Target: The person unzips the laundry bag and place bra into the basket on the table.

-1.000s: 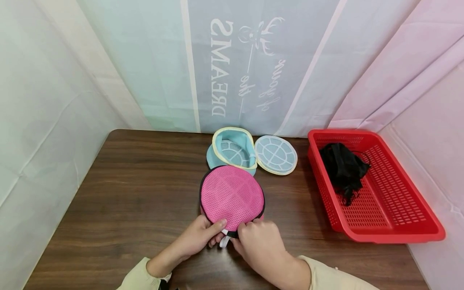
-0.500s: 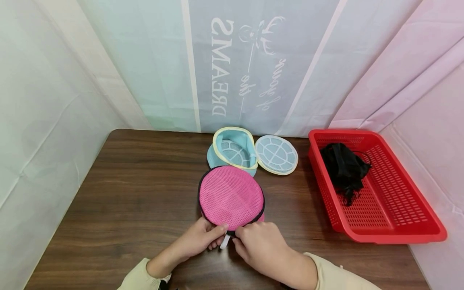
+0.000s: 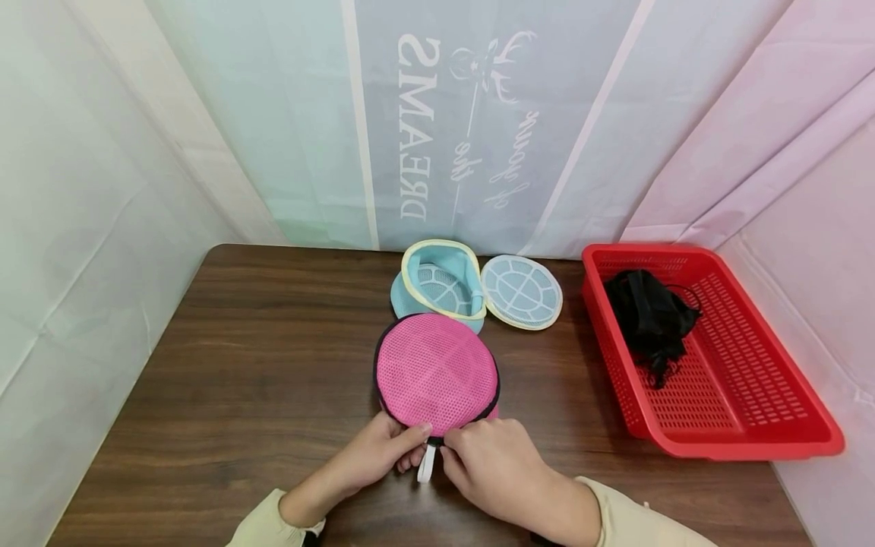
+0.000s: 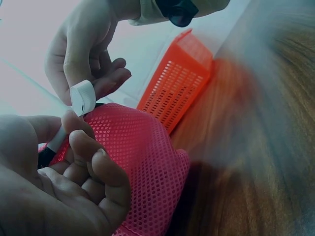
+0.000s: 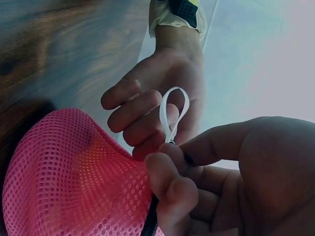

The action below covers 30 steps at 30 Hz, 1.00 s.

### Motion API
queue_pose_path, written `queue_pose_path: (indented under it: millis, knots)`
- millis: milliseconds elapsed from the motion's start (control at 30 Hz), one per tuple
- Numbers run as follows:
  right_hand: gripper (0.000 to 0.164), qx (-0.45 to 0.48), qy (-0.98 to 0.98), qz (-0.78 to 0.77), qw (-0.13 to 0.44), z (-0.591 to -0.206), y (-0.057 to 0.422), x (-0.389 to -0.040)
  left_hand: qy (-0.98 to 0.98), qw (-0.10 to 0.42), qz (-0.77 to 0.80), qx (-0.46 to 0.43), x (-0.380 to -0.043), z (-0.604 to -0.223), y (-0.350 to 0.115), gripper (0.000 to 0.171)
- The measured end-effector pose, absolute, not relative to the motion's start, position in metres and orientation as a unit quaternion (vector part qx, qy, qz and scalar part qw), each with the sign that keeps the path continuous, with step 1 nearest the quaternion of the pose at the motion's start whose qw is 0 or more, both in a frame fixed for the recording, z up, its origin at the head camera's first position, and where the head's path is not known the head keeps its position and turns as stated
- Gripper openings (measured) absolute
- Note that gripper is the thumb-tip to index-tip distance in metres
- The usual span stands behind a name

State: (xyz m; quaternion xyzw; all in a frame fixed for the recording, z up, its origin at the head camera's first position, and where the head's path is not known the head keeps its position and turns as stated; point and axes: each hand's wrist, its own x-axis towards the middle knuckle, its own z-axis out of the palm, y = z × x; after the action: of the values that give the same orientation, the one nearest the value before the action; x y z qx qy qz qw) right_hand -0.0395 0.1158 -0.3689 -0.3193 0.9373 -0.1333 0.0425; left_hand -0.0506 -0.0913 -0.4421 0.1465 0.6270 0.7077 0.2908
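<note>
Right now we pinch the white loop (image 3: 425, 463) with our right hand (image 3: 495, 467) while our left hand (image 3: 379, 454) grips the pink mesh bag (image 3: 436, 372) at the surface's near edge; tugging hard could jam the zipper.

bare table (image 3: 260, 365) left, red basket (image 3: 718, 425) right

So on the surface (image 3: 239, 357) there's one pink mesh pouch (image 3: 436, 372), one blue mesh pouch (image 3: 440, 285) with one round lid (image 3: 521, 292) beside it, one red basket (image 3: 752, 433), one black garment (image 3: 645, 319) inside, plus two hands (image 3: 379, 456) (image 3: 488, 463).
</note>
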Motion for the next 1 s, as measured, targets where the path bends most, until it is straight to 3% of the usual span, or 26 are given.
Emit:
queue_pose_path:
  millis: [567, 1000]
  knots:
    - [0.038, -0.317, 0.932, -0.164, 0.053, -0.375, 0.118, -0.045, 0.623, 0.313, 0.702, 0.146, -0.055, -0.446, -0.093, 0.045]
    - [0.034, -0.322, 0.934, -0.152, 0.012, -0.381, 0.124, -0.046, 0.625, 0.309, 0.701, 0.151, -0.056, -0.444, -0.094, 0.039]
